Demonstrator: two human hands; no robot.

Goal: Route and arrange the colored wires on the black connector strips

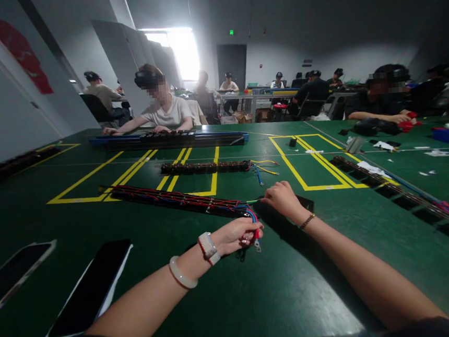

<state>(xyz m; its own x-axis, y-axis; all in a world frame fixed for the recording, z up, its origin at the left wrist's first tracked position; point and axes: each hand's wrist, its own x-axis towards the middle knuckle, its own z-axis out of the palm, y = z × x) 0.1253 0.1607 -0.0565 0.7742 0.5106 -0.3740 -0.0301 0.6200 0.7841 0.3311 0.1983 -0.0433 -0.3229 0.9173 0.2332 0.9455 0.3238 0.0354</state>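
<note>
Green tabletop (221,305), smooth, faintly glossy. Long black wired strip (180,197) lies aslant between near and far edges. Left hand (238,234) grips red and blue leads (254,218); right hand (284,200) appears to pinch slim green wire (253,201). Risk: uneven pull could strain wire or tangle flexible leads. Lug (258,247): metallic, ring-ended.

Red and blue wires (254,218) were held in the left hand (237,235) at the right end of a long black strip (175,197), while a green wire (254,201) was pinched by the right hand (285,201). Beyond, a shorter strip (208,167) was laid on the yellow-marked green table (236,304). Two dark flat panels (91,285) were set at the left; opposite, a person in white (170,112) was seated.
</note>
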